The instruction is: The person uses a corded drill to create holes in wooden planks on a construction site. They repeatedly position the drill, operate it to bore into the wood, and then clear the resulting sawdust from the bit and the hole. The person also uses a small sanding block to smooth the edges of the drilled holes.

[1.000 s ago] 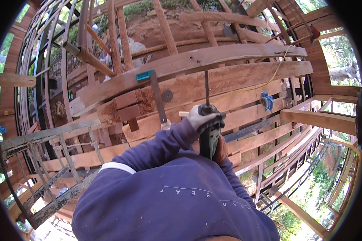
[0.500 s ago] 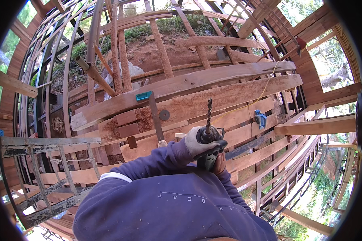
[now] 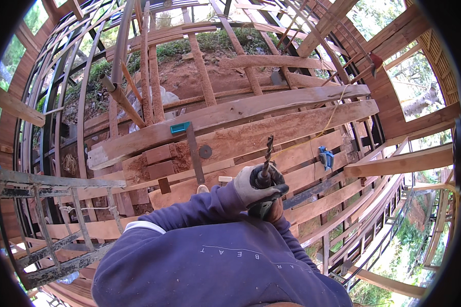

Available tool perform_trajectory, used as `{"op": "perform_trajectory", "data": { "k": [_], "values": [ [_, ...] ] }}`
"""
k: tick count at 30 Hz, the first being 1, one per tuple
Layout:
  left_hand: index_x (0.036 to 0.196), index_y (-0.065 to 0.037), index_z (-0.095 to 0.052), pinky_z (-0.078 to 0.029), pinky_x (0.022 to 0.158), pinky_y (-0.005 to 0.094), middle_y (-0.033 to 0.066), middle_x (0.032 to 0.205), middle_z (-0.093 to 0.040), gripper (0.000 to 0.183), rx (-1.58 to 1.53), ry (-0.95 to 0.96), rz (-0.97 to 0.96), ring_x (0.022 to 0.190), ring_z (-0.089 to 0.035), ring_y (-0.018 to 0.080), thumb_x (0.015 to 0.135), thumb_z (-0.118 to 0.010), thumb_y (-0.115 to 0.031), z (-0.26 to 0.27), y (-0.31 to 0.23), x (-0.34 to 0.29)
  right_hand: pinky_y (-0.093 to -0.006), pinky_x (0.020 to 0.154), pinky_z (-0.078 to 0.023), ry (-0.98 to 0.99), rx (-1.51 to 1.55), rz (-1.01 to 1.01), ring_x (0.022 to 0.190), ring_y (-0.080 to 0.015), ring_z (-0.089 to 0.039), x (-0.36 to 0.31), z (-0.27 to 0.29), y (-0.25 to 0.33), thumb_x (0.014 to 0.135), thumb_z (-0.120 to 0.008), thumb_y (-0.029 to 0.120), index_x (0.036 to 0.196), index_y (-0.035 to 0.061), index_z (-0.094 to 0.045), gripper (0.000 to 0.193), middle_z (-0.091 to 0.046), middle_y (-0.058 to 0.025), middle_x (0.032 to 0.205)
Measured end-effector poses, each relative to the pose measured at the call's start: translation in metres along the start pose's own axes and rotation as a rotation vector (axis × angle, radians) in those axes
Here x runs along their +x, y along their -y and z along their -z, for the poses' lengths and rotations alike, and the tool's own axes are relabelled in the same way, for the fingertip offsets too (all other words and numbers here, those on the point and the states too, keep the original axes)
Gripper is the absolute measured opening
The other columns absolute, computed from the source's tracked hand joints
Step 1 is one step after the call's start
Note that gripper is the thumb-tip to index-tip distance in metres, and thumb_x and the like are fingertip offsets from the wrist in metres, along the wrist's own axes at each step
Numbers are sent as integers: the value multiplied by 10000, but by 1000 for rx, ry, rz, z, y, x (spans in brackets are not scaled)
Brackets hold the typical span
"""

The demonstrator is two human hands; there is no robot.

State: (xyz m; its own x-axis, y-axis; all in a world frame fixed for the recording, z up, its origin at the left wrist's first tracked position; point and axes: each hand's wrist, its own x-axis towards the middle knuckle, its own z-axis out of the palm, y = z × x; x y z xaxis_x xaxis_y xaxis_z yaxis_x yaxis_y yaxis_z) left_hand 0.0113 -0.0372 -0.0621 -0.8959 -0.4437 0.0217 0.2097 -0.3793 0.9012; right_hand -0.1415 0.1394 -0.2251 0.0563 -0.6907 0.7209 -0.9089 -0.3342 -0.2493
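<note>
A power drill (image 3: 261, 209) with a thick twist bit (image 3: 269, 148) is held close in front of my chest, the bit pointing away from me. My left hand (image 3: 245, 185), in a light glove with dark patches, is wrapped round the drill's chuck (image 3: 262, 177). Behind it, my right hand (image 3: 277, 210) grips the drill's body; most of its fingers are hidden. Beyond the drill, a try square (image 3: 195, 153) with a teal handle lies across the timbers, and beside its blade is a round dark disc (image 3: 205, 151).
Two heavy beams (image 3: 235, 110) run across ahead, sprinkled with sawdust. A blue tool (image 3: 325, 158) rests on planks to the right, near a yellow cord (image 3: 327, 128). On the left stands a paint-spattered metal ladder (image 3: 61, 182). Open gaps between joists show soil (image 3: 179, 77) below.
The bit tip has dipped slightly nearer and to the right. Both hands keep their hold on the drill. The surroundings have shifted slightly left in the picture.
</note>
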Motion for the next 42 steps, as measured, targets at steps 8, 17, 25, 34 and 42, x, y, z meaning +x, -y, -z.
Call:
{"op": "perform_trajectory", "data": {
  "k": [8,17,25,34,42],
  "values": [
    [1066,-17,-679,-543,842,315,107,955,-737,293,347,-144,53,898,-700,162,850,-774,-191,-31,-35,-9,-515,1002,-478,8,26,-64,1165,-407,-595,-9,-9,-2,848,-728,165,1459,11,-298,762,-570,-258,1285],
    [1051,-17,-676,-553,820,336,108,937,-732,335,475,-154,0,880,-708,197,811,-796,-217,-51,-34,-14,-469,1044,-447,23,58,-89,1213,-365,-571,-4,-10,-9,834,-743,183,1445,13,-363,739,-573,-225,1310],
    [1050,-30,-691,-560,803,337,107,928,-726,306,447,-147,-63,868,-711,197,795,-802,-158,-52,-27,-16,-429,1082,-420,97,143,-219,1256,-327,-549,14,-4,2,822,-756,199,1432,15,-420,721,-576,-197,1333],
    [1057,-51,-718,-562,774,328,89,923,-739,332,653,-63,-183,859,-713,182,799,-843,-219,-38,-9,-18,-393,1116,-395,532,879,-628,1300,-284,-526,102,82,22,800,-776,214,1413,18,-488,705,-579,-164,1358],
    [1143,-5,-676,-547,885,320,100,1037,-738,383,579,120,-327,968,-697,164,791,-803,-86,-26,-11,2,-426,1046,-463,412,729,-381,1213,-313,-579,150,79,25,706,-813,252,1245,76,-617,600,-624,-146,1267]
  ]
}}
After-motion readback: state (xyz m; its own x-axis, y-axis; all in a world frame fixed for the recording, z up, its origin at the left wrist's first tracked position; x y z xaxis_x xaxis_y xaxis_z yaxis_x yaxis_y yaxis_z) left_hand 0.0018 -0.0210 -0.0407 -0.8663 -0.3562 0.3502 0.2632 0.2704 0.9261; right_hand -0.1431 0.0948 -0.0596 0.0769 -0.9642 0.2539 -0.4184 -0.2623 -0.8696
